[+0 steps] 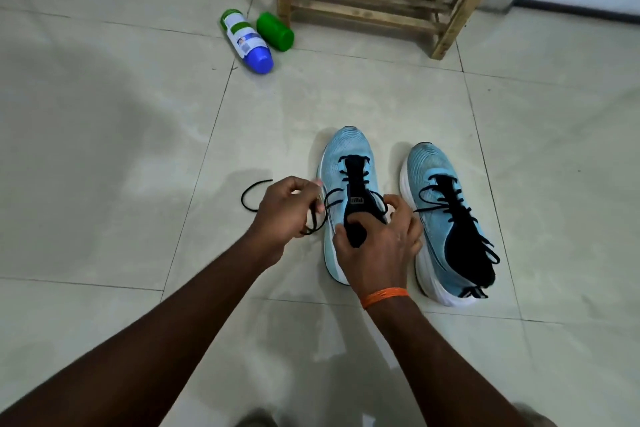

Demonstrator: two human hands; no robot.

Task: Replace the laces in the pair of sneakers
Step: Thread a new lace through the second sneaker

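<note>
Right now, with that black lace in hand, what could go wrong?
The black lace pinched in the left hand trails in a loose loop on the floor; it might knot or snag. The right hand holds only the tongue, so a hard tug may drag that sneaker sideways.

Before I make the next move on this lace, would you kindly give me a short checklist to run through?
1. Left hand grips the black lace: ok.
2. Right hand holds the tongue, steadying the held sneaker: ok.
3. Lace's free end lies unknotted on the floor: ok.
4. Lace clear of all eyelets: not ok, still threaded near the toe.
5. Other sneaker unlaced: not ok, still laced.
6. Replacement laces within reach: cannot tell, none in view.
</note>
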